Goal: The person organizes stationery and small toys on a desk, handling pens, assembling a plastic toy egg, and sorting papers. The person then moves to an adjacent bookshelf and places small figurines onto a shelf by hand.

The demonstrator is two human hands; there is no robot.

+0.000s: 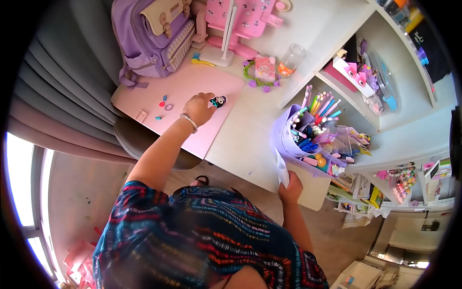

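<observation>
Over the pink desk mat (192, 139), my left hand (198, 109) has its fingers closed at a small black-and-white cartoon figure (218, 101). A bracelet circles that wrist. Small items lie left of it on the mat: a purple ring (168, 107), a red piece (162, 104), teal pieces (159, 118) and a pink rectangle (141, 116). At the desk's front edge my right hand (290, 187) grips a white paper (282, 169), beside the purple organizer (284, 132) full of pens.
A purple backpack (144, 43) stands at the back left, near a white lamp base (217, 55). Further right are a flower wreath (263, 85), a glass (291, 60) and white shelves (346, 103). A brown chair (139, 139) is under the desk's left edge.
</observation>
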